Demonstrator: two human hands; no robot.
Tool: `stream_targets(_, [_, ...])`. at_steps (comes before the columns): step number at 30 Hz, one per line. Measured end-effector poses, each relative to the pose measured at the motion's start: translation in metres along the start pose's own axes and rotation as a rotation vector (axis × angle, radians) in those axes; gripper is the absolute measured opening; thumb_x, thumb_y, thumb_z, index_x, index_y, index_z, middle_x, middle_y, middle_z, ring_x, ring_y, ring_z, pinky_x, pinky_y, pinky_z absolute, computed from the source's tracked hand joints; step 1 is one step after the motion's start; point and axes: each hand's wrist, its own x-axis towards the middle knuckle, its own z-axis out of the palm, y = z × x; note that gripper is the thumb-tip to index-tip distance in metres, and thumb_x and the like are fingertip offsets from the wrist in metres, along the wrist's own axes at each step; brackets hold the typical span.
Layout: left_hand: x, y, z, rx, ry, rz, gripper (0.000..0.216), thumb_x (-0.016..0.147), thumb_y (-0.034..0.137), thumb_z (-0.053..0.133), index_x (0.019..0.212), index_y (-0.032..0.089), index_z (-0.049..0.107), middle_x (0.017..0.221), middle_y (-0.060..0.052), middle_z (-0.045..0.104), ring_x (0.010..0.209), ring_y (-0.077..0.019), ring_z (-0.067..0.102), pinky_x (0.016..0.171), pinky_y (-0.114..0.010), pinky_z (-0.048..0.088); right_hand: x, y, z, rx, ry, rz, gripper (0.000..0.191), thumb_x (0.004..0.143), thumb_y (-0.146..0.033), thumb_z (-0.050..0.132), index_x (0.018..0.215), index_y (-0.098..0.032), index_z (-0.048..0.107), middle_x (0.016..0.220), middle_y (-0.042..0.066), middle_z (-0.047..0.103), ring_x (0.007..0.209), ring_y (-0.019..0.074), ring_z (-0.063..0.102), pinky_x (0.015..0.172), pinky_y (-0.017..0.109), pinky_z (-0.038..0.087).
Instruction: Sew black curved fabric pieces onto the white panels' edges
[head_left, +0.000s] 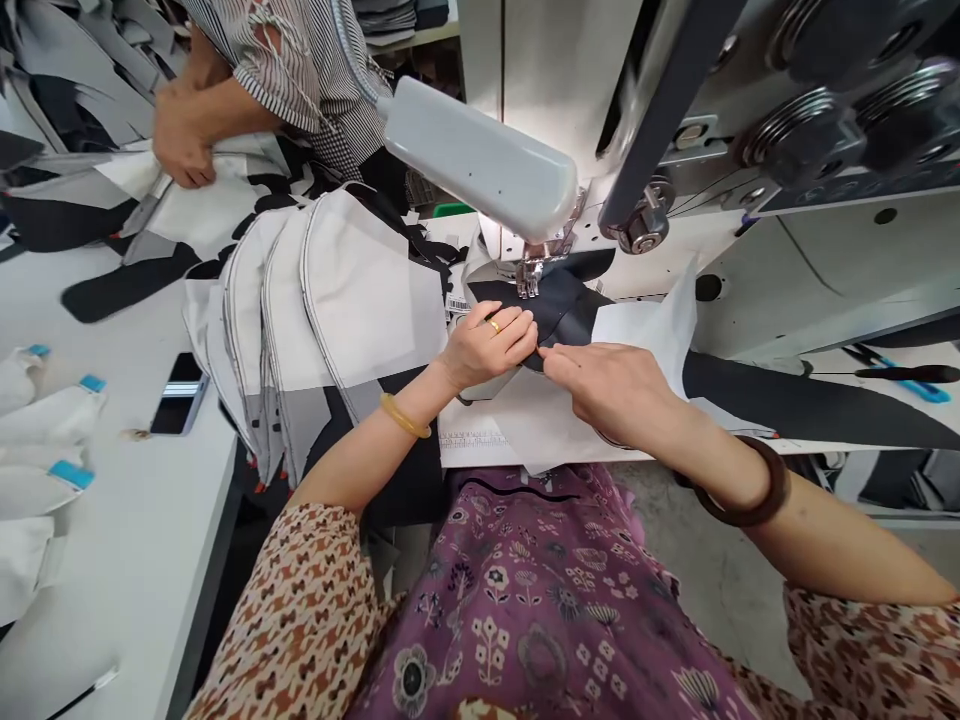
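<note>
While the left hand (pixel 487 345) and right hand (pixel 611 390) press flat on smooth black fabric (pixel 566 310), a steel presser foot (pixel 529 280) sits beside.

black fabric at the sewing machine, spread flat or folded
Spread: the black fabric lies flat beneath the left hand, with no fold showing.

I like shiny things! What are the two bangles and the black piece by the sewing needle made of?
The left-arm bangle looks like polished yellow metal or resin: it has a smooth, glossy shine. The right-arm bangle looks like dark polished wood, though plastic is possible. The black piece looks like matte fabric, since it bends softly.
</note>
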Motion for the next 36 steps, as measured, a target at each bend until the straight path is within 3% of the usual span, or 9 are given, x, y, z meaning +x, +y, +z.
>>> stream_targets(3, [0.001, -0.004, 0.000, 0.019, 0.033, 0.008, 0.026, 0.093, 0.016, 0.034, 0.100, 0.018, 0.058, 0.097, -0.006, 0.069, 0.092, -0.0138, 0.063, 0.082, -0.034, 0.044, 0.004, 0.002, -0.001, -0.028, 0.022, 0.011, 0.024, 0.070, 0.000, 0.036, 0.077, -0.017, 0.051, 0.070, 0.001, 0.056, 0.060, 0.0109, 0.044, 0.051, 0.025, 0.012])
stream_targets(8, [0.003, -0.011, 0.000, 0.103, 0.179, 0.047, 0.024, 0.089, 0.013, 0.036, 0.100, 0.018, 0.058, 0.089, -0.005, 0.069, 0.079, -0.0133, 0.060, 0.072, -0.030, 0.042, 0.013, 0.008, 0.000, -0.082, 0.185, -0.018, 0.025, 0.067, 0.002, 0.033, 0.073, -0.017, 0.049, 0.062, 0.000, 0.050, 0.055, 0.0108, 0.038, 0.050, 0.025, 0.011])
stream_targets(11, [0.004, -0.013, -0.003, 0.029, 0.178, 0.008, 0.025, 0.089, 0.014, 0.035, 0.102, 0.018, 0.056, 0.089, -0.005, 0.067, 0.080, -0.0143, 0.059, 0.072, -0.032, 0.040, 0.018, 0.011, 0.000, -0.096, 0.232, -0.039, 0.024, 0.067, 0.002, 0.033, 0.072, -0.016, 0.048, 0.061, 0.000, 0.049, 0.055, 0.0108, 0.037, 0.050, 0.025, 0.012])
stream_targets(16, [0.008, -0.009, 0.001, -0.016, 0.189, -0.021, 0.023, 0.091, 0.028, 0.038, 0.097, 0.016, 0.057, 0.085, -0.007, 0.064, 0.077, -0.0169, 0.055, 0.068, -0.032, 0.037, 0.023, 0.012, -0.002, -0.093, 0.180, -0.001, 0.025, 0.068, 0.000, 0.033, 0.073, -0.016, 0.050, 0.063, 0.001, 0.050, 0.056, 0.0110, 0.039, 0.051, 0.025, 0.012])
stream_targets(19, [0.012, -0.008, 0.008, 0.042, 0.255, -0.052, 0.030, 0.092, 0.035, 0.037, 0.081, 0.015, 0.057, 0.072, -0.006, 0.058, 0.070, -0.0170, 0.049, 0.062, -0.030, 0.033, 0.025, 0.013, -0.007, -0.067, 0.101, 0.104, 0.024, 0.070, -0.004, 0.034, 0.079, -0.018, 0.052, 0.065, 0.001, 0.052, 0.058, 0.0113, 0.040, 0.051, 0.025, 0.011])
stream_targets(25, [0.021, -0.017, 0.012, 0.013, 0.237, -0.045, 0.032, 0.093, 0.025, 0.032, 0.071, 0.017, 0.054, 0.068, -0.005, 0.053, 0.067, -0.0155, 0.047, 0.057, -0.029, 0.030, 0.038, 0.020, -0.030, -0.095, -0.060, 0.267, 0.029, 0.069, -0.009, 0.038, 0.089, -0.019, 0.056, 0.068, 0.002, 0.055, 0.057, 0.0109, 0.037, 0.053, 0.025, 0.012])
stream_targets(28, [0.019, -0.019, 0.011, 0.007, 0.269, 0.005, 0.031, 0.093, 0.023, 0.033, 0.070, 0.017, 0.053, 0.066, -0.003, 0.054, 0.065, -0.0143, 0.049, 0.057, -0.029, 0.031, 0.039, 0.018, -0.030, -0.110, -0.030, 0.225, 0.028, 0.070, -0.009, 0.039, 0.090, -0.017, 0.057, 0.069, 0.003, 0.056, 0.059, 0.0108, 0.041, 0.054, 0.026, 0.012])
stream_targets(32, [0.009, -0.014, 0.017, 0.122, 0.415, 0.055, 0.019, 0.091, 0.023, 0.041, 0.080, 0.018, 0.056, 0.074, -0.003, 0.063, 0.072, -0.0141, 0.056, 0.062, -0.031, 0.038, 0.032, 0.005, -0.017, -0.169, -0.023, 0.077, 0.027, 0.081, -0.007, 0.032, 0.090, -0.015, 0.057, 0.074, 0.005, 0.057, 0.064, 0.0129, 0.047, 0.054, 0.026, 0.015])
stream_targets(36, [0.004, -0.006, 0.020, 0.180, 0.557, 0.111, 0.011, 0.086, 0.012, 0.048, 0.088, 0.018, 0.057, 0.077, 0.000, 0.066, 0.072, -0.0111, 0.059, 0.064, -0.029, 0.041, 0.026, -0.003, -0.011, -0.223, -0.017, -0.025, 0.029, 0.085, -0.005, 0.029, 0.091, -0.012, 0.056, 0.075, 0.006, 0.056, 0.066, 0.0133, 0.050, 0.055, 0.026, 0.019])
